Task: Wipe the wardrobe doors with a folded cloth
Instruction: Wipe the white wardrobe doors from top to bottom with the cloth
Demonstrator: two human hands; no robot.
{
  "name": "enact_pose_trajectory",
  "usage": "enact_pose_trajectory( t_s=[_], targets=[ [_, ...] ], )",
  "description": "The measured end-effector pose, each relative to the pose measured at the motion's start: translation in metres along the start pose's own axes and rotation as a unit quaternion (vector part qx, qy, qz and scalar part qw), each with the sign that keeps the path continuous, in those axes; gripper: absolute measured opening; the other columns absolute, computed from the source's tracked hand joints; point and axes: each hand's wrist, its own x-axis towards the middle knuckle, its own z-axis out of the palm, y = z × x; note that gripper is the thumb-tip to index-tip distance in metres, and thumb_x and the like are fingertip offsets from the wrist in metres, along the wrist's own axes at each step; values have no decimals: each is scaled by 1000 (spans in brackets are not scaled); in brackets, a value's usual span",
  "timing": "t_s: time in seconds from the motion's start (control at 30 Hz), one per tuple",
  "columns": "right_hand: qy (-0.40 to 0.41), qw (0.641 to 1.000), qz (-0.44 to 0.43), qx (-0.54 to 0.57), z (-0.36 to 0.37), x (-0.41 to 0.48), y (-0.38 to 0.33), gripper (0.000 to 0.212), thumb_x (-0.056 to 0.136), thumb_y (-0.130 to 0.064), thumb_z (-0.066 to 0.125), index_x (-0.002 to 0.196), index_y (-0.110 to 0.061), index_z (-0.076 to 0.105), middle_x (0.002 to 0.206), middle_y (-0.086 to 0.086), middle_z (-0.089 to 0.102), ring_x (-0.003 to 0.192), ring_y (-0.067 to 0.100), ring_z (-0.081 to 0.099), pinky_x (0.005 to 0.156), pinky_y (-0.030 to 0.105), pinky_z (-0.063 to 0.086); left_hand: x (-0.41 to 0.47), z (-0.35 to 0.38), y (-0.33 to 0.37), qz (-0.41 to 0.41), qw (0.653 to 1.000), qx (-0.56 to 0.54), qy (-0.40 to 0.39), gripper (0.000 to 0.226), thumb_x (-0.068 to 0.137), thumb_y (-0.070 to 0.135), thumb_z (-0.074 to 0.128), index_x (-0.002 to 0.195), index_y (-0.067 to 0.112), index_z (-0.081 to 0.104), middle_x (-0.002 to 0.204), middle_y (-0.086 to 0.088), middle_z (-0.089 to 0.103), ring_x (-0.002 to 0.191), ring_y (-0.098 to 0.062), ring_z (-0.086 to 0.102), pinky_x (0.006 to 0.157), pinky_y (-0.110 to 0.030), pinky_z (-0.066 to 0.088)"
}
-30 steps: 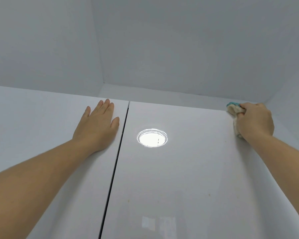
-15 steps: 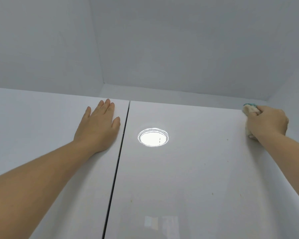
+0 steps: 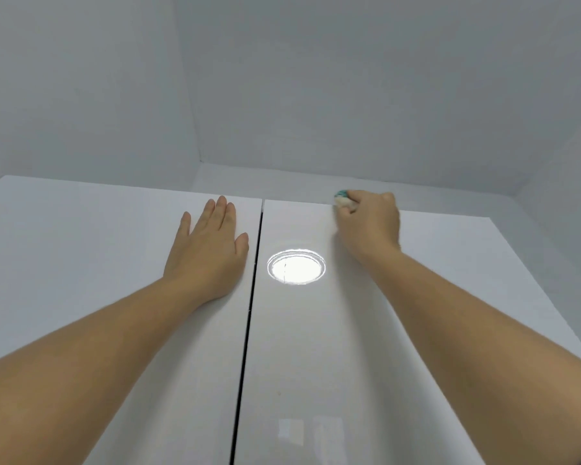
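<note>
Glossy white left door (image 3: 98, 263) and right door (image 3: 349, 364), dark gap (image 3: 249, 313) between. Grey ceiling (image 3: 349, 78) above. Round lamp reflection (image 3: 296, 266) on right door. Left hand (image 3: 208, 250) flat, fingers straight, on left door beside gap. Right hand (image 3: 369, 223) curled round cloth (image 3: 342, 198) at right door top edge; cloth mostly hidden by fingers.

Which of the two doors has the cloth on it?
The right door, where the right hand holds the cloth at its top edge; the left door bears only the flat left hand.
</note>
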Motion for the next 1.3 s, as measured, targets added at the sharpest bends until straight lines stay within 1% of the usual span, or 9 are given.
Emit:
enact_pose_trajectory(
  t_s=[0.17, 0.37, 0.53, 0.67, 0.87, 1.0, 1.1, 1.23, 1.3],
  targets=[
    [-37, 999, -31, -1, 27, -17, -41, 27, 92, -24, 44, 104, -25, 69, 112, 8, 45, 107, 28, 48, 80, 33, 44, -1, -1, 0, 10, 1000, 0, 0, 59, 102, 34, 16, 154, 10, -1, 162, -1, -8, 148, -12, -10, 120, -40, -6],
    [-71, 994, -77, 16, 49, -24, -65, 24, 94, -35, 47, 83, -27, 67, 104, 8, 50, 104, 26, 50, 80, 40, 49, -2, 1, -3, 21, 1000, -2, 8, 59, 102, 35, 15, 154, 10, -1, 162, -2, -8, 148, -13, -9, 120, -41, -5],
    [-107, 987, -117, 18, 43, -32, -64, 24, 97, -30, 50, 106, -26, 72, 109, 4, 51, 106, 23, 51, 88, 40, 46, -3, 0, -4, 29, 999, -17, 6, 58, 103, 33, 16, 154, 9, 0, 162, -2, -7, 148, -13, -9, 120, -40, -6],
    [-115, 981, -154, 11, 38, -48, -63, 24, 97, -26, 51, 111, -20, 70, 107, 6, 51, 103, 28, 51, 90, 39, 44, -11, -2, -3, 25, 999, -11, 18, 56, 103, 28, 17, 154, 8, 4, 162, -4, -2, 149, -15, -7, 120, -39, -4],
    [-114, 981, -154, -16, 29, -86, -57, 24, 97, -28, 49, 112, -27, 67, 107, -2, 49, 103, 22, 42, 77, 44, 50, -48, -7, 2, 21, 1000, 5, -5, 56, 103, 26, 18, 154, 9, 2, 162, -3, -5, 149, -15, -8, 120, -38, -5],
    [-138, 976, -166, -15, 17, -108, -53, 24, 96, -29, 49, 113, -31, 66, 106, -5, 50, 101, 20, 43, 72, 35, 49, -70, -8, 8, -1, 1000, 8, -20, 57, 102, 28, 16, 153, 9, -2, 162, -3, -10, 148, -14, -12, 120, -38, -6],
    [-148, 973, -174, -23, 8, -127, -48, 24, 95, -28, 49, 112, -32, 66, 107, -8, 50, 101, 18, 42, 66, 29, 43, -86, -7, 19, -16, 1000, -8, -12, 61, 96, 30, 4, 154, 10, -2, 162, -2, -11, 148, -14, -13, 119, -37, -9],
    [-132, 975, -178, -19, -2, -156, -42, 24, 93, -29, 51, 110, -34, 66, 106, -10, 52, 97, 17, 44, 65, 35, 49, -113, -3, 26, -69, 997, -29, -17, 58, 100, 28, 9, 153, 10, -3, 161, -3, -12, 148, -14, -14, 120, -38, -7],
    [-117, 975, -189, -17, -5, -165, -40, 22, 92, -27, 54, 109, -32, 68, 103, -8, 54, 94, 19, 47, 60, 33, 48, -125, -2, 23, -77, 997, -22, -10, 65, 93, 34, -2, 153, 10, -3, 161, -3, -11, 148, -14, -12, 119, -37, -7]
  ],
)
